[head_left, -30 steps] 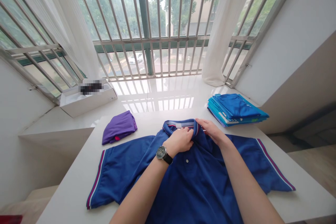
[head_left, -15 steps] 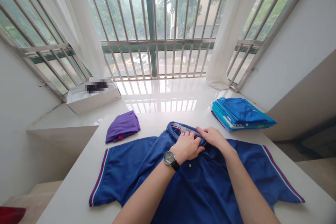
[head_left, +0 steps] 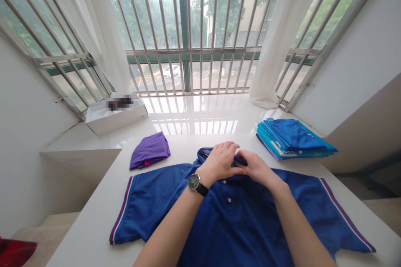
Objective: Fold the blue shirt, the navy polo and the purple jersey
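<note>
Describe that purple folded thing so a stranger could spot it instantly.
Face the big barred window, then look down at the white table below it. At the table's far left, just past the blue polo shirt's sleeve, lies a folded purple garment with a small red patch at its lower edge. It's the only purple piece; the folded stack on the right is blue.

The bare left forearm [head_left: 166, 225] and right forearm [head_left: 300, 225] angle inward from the bottom of the view, bringing the left hand [head_left: 219, 162] and right hand [head_left: 257, 170] just beside each other. Both hands lie palm down, fingers curled, and a wristwatch [head_left: 194, 183] circles the left wrist [head_left: 203, 176].
</note>
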Available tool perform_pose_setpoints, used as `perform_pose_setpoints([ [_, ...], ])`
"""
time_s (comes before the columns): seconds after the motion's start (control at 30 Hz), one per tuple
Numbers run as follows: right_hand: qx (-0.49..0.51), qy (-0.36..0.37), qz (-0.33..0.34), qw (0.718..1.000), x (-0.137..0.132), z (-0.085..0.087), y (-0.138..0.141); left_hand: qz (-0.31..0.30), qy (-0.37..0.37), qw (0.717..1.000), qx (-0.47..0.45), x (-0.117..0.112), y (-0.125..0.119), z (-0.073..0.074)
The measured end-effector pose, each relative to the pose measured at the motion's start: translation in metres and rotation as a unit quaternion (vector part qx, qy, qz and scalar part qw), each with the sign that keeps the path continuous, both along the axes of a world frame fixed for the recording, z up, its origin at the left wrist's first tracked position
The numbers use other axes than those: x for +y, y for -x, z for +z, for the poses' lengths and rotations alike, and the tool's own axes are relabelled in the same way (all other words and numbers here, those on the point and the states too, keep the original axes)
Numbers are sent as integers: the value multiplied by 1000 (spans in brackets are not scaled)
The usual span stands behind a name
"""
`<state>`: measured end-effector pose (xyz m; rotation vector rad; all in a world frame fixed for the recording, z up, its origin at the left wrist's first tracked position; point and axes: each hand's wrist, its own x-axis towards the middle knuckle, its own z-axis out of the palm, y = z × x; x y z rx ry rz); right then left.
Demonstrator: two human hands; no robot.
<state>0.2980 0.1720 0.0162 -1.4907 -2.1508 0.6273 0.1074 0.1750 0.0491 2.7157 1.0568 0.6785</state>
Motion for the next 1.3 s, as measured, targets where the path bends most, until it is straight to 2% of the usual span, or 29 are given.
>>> perform_pose_setpoints([
  [0.1,-17,-19,19,999,-3,6,5,-8,21,998,58,7,10,-7],
  [0.2,-19,-37,-26,999,-9,9,6,1,28,993,115,11,14,-10],
  [0.37,19,-46,-136,989,-16,-5,7,19,-13,991,129,12,12,-9],
  [0.47,69,-34,-164,983,-16,-15,11,36,-12,990,137,12,13,-8],
  [0.53,140,12,-169,976,-14,-18,13,50,3,989,141,12,15,-7],
  [0.63,270,142,-159,939,-14,-18,14,64,34,987,141,11,18,-4],
  [0.73,315,246,-127,908,-16,-15,13,63,65,985,145,9,19,-2],
  [0.83,336,311,-69,887,-19,-10,11,58,89,983,151,8,21,-2],
  [0.93,372,345,-19,861,-23,-4,9,52,100,982,149,8,24,-2],
  [1.07,363,347,2,865,-26,1,5,8,112,986,123,9,28,0],
  [1.3,277,334,-19,901,-20,-6,0,-52,140,989,-1,14,34,1],
])
